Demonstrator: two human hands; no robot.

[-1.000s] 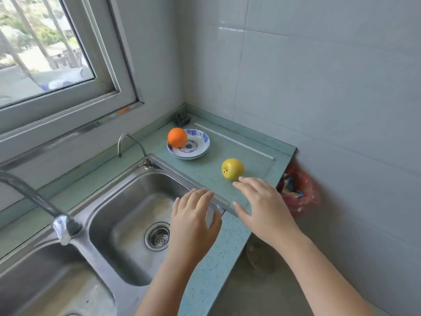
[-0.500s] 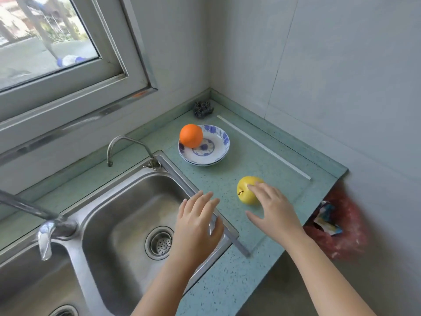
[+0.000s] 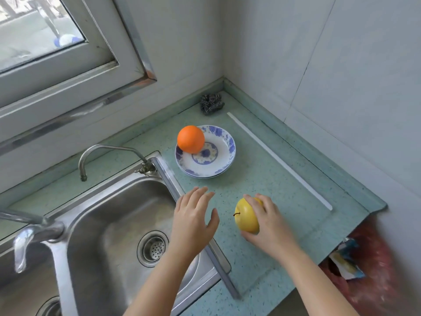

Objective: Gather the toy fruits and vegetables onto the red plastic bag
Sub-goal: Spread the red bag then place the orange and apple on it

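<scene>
A yellow toy apple [image 3: 246, 214] lies on the green counter [image 3: 284, 190] near its front. My right hand [image 3: 266, 222] grips it, fingers curled over the top and thumb under the near side. My left hand [image 3: 193, 220] hovers open over the sink's right rim, fingers spread, holding nothing. An orange toy fruit [image 3: 191, 139] rests on the left edge of a blue-and-white plate [image 3: 216, 165] farther back. A red plastic bag [image 3: 373, 270] hangs beside the counter's right end, below counter level, with packaging in it.
A steel double sink [image 3: 109, 224] with a curved tap [image 3: 109, 153] fills the left. A dark scouring pad [image 3: 211, 103] sits in the back corner. A white strip [image 3: 278, 160] lies along the counter's right side. Tiled walls close the back and right; a window is upper left.
My right hand has reached forward and closed around the yellow apple. My left hand has shifted slightly forward over the sink rim. The view has moved closer to the counter.
</scene>
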